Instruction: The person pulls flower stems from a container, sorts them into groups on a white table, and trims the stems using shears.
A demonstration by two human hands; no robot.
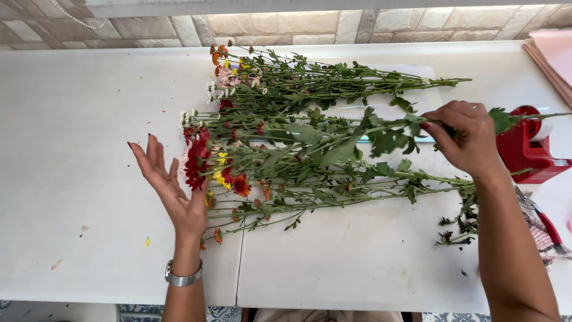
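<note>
Long-stemmed flowers [298, 161] with red, orange, yellow and white heads lie across a white table [89, 119], heads to the left. My left hand [170, 188], palm up and fingers spread, rests against the red and yellow flower heads [199, 161] and wears a silver wristwatch. My right hand [468, 137] pinches one leafy green stem [387, 128] near its cut end, raised slightly above the bunch. A second bunch [286, 80] with orange, pink and white heads lies farther back.
A red tape dispenser [530, 152] stands at the right, just beyond my right hand. Pink paper sheets [554, 56] lie at the far right corner. Trimmed leaves [459, 229] and loose petals dot the table. A tiled wall runs along the back.
</note>
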